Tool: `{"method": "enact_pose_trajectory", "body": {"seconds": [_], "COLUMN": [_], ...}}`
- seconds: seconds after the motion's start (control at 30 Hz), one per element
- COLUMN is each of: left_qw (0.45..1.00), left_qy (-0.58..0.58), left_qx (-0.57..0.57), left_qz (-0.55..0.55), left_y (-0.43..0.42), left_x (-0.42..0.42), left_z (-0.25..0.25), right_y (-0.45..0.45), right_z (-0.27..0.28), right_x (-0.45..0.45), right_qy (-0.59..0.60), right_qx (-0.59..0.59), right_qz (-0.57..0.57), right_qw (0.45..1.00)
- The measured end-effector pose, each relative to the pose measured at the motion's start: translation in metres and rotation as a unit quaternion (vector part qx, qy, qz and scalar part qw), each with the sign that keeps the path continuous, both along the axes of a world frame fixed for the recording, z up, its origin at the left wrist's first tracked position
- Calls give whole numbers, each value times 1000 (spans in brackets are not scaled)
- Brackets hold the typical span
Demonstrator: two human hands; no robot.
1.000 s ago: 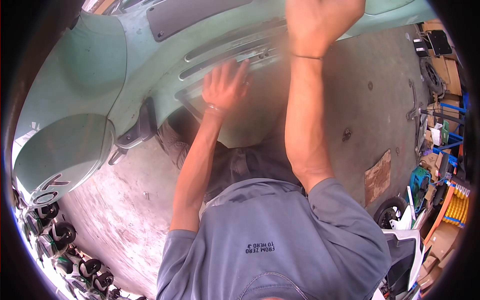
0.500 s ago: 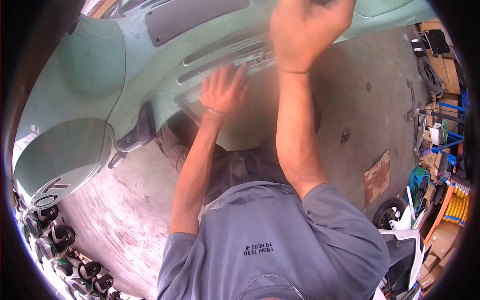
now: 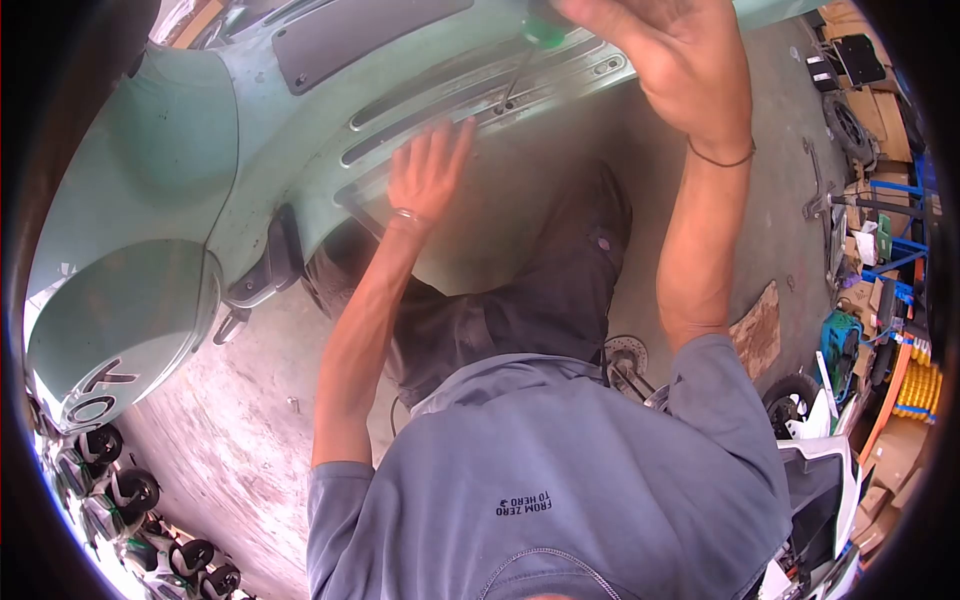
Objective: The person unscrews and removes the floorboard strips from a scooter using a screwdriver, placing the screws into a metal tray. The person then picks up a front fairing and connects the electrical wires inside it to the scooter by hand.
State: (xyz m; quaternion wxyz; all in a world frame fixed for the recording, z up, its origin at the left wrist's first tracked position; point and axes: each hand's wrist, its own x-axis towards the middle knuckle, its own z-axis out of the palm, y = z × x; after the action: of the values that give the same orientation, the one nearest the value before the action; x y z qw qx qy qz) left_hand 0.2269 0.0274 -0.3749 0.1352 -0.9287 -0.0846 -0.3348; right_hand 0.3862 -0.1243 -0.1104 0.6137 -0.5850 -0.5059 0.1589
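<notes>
A pale green scooter body (image 3: pixel 190 130) stretches across the top, its floorboard carrying long dark rubber strips (image 3: pixel 400 135). My left hand (image 3: pixel 425 175) lies with fingers extended against the floorboard's near edge, holding nothing. At the upper right, my right hand (image 3: pixel 690 70) is closed around the green handle of a screwdriver (image 3: pixel 544 34); some of its fingers are cut off by the frame's top. The thin shaft slants down-left to a small hole (image 3: pixel 505 106) in the floorboard. Whether the tip sits in a screw there is too small to tell.
A black folded footrest (image 3: pixel 275 260) juts from the scooter body. Shelving with boxes (image 3: pixel 885 225) and loose parts lines the right side. A piece of cardboard (image 3: pixel 757 330) lies on the concrete floor (image 3: pixel 250 420). Several small wheels (image 3: pixel 135 490) stand at lower left.
My right hand has moved to the right, bringing the green screwdriver and the floorboard hole into view. My left hand has shifted slightly left along with the whole scene.
</notes>
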Motion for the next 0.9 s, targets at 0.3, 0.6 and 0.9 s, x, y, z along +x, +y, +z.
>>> {"method": "enact_pose_trajectory", "body": {"seconds": [0.3, 0.6, 0.9], "left_qw": [999, 997, 996], "left_qy": [6, 13, -5], "left_qx": [-47, -66, -79], "left_qz": [13, 26, 31], "left_y": [-8, -8, -10], "left_x": [2, 2, 0], "left_z": [3, 5, 3], "right_y": [25, 11, -31], "right_z": [-25, -21, 14], "right_x": [-2, -15, 24], "right_qy": [-295, -267, -107], "right_qx": [107, -6, 196], "right_qz": [-194, -301, -199], "right_qw": [930, 915, 954]}}
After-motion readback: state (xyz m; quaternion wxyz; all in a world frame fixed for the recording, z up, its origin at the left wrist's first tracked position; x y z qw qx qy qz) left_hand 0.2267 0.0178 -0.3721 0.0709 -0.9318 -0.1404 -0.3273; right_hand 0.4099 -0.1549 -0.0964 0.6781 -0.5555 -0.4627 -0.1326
